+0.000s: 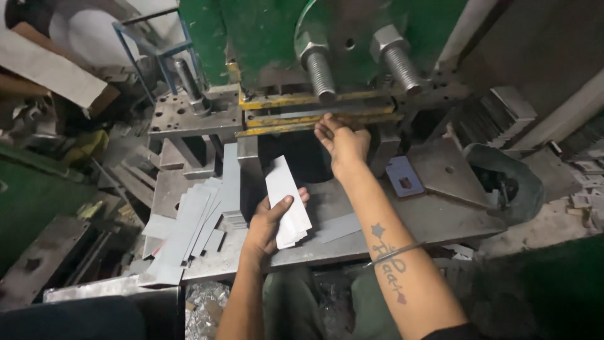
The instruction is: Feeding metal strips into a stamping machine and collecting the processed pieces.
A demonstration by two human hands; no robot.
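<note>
My left hand (272, 221) grips a small stack of flat grey metal strips (286, 200), held tilted above the steel press table (440, 220). My right hand (343, 141) reaches forward to the yellow-edged die slot (314, 116) of the green press (277, 38). Its fingertips touch a thin strip lying in the slot; how firmly it holds that strip is hidden by the fingers. A fan of loose metal strips (189, 230) lies on the table to the left of my left hand.
Two large threaded bolts (321, 72) stick out of the press above the die. A dark bin (503, 182) sits at the right. Stacked cut pieces (497, 116) lie behind it. Scrap metal and shavings (207, 308) clutter the left side and floor.
</note>
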